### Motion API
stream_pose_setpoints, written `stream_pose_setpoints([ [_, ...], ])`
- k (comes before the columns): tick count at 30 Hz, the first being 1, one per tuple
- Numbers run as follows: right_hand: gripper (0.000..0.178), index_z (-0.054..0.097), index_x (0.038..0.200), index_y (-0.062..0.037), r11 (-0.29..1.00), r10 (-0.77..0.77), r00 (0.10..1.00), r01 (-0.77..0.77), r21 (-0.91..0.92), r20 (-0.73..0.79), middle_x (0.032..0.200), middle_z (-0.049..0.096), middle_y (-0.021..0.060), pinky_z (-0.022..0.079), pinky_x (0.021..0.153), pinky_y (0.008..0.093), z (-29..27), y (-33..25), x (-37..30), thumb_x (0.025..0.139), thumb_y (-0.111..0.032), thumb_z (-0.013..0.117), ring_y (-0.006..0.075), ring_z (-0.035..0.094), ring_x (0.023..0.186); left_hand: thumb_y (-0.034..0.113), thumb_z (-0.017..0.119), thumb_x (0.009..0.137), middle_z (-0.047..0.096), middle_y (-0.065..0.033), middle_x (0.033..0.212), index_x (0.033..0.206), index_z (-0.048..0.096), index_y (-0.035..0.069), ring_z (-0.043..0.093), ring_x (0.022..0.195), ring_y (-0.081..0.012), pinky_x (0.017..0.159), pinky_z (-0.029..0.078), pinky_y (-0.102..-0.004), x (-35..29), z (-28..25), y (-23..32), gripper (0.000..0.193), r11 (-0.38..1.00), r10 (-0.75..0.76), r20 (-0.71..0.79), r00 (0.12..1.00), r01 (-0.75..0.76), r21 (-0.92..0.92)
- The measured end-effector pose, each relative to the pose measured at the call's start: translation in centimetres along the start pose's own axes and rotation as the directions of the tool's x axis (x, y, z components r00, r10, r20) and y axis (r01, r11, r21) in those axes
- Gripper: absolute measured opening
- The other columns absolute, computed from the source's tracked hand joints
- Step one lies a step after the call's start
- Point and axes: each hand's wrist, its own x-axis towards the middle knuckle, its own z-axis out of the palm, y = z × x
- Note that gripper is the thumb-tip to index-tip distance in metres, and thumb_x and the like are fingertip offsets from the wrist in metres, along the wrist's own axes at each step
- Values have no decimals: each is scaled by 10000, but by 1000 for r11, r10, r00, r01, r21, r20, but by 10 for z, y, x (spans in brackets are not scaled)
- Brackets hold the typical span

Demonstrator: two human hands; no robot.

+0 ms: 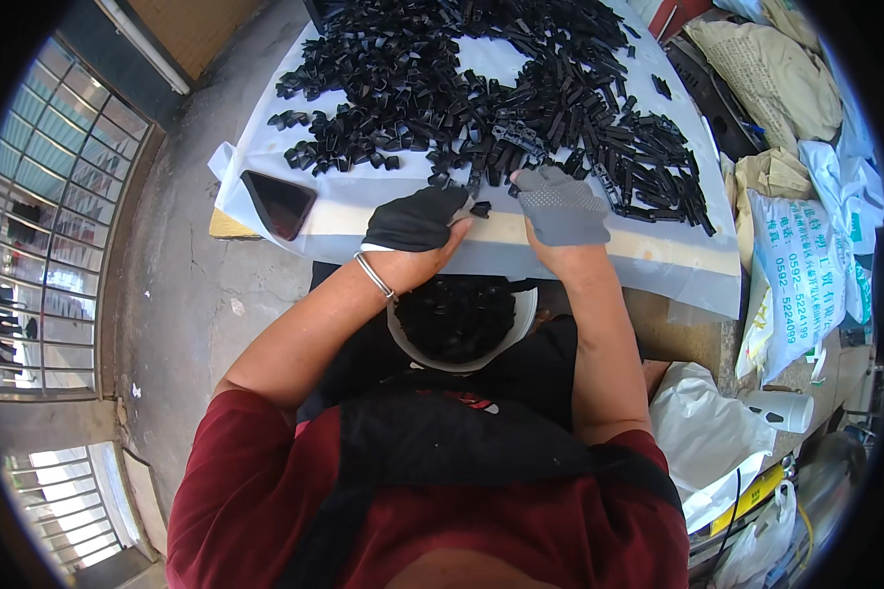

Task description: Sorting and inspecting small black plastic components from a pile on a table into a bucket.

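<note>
The small black piece [480, 209] on the near part of the white sheet [349, 206] looks like moulded plastic, so I judge it light and fairly stiff, more likely to skid or flick away than to break under ordinary pressure. Its shape is too small to read well here; a pinch across opposite edges, with thumb and forefinger, should suit it better than a press from above. The longer pieces [658, 175] at the right of the heap probably take a grip at mid-length (they overlap closely, so lifting one may drag its neighbours).

The piece lies between the two hands, just beside the fingertips of the left hand [414, 222], which wears a black glove with bare fingertips, and a little farther from the right hand [564, 208] in its dotted grey glove. The left fingers are bent, with the thumb drawn in near the forefinger; I cannot tell whether anything is pinched there. The right fingers curl down at the heap's near edge, and whether they grasp a piece is hidden too. Below the table edge, a white bucket [528, 314] holds more black pieces [460, 319], well apart from both sets of fingertips
</note>
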Motion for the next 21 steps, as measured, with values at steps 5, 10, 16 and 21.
stream_pose_setpoints([
  [5, 257, 626, 944, -137, 990, 16, 999, -24, 140, 52, 973, 591, 100, 473, 663, 370, 32, 6, 33, 694, -87, 591, 272, 591, 825, 205, 560, 794, 596, -127, 793, 917, 570, 84, 584, 728, -298, 630, 469, -393, 21, 26, -2, 173, 999, -21, 147, 989, 17, 28],
  [10, 253, 626, 916, -130, 940, -334, 924, 311, -140, -188, 1029, 567, 95, 457, 739, 376, 34, 3, 39, 666, -103, 614, 287, 552, 950, 187, 572, 784, 587, -128, 808, 900, 573, 86, 577, 723, -307, 631, 466, -401, 13, 23, -8, 153, 997, 77, 78, 994, -78, 13],
  [16, 226, 587, 949, -82, 963, -266, 943, 270, -9, -197, 964, 585, 108, 448, 722, 382, 6, -14, 20, 730, -131, 610, 288, 565, 888, 231, 603, 782, 614, -143, 806, 867, 581, 61, 591, 732, -317, 640, 475, -380, -3, 1, -15, 191, 993, -105, -14, 994, 103, -63],
  [21, 243, 558, 1013, -74, 891, -96, 993, 54, 450, 71, 844, 603, 121, 444, 644, 381, -1, -42, -16, 799, -183, 595, 303, 573, 740, 311, 634, 741, 615, -165, 764, 885, 576, 54, 602, 721, -321, 642, 475, -377, -14, -24, -9, 301, 936, -281, 216, 935, 317, -156],
])
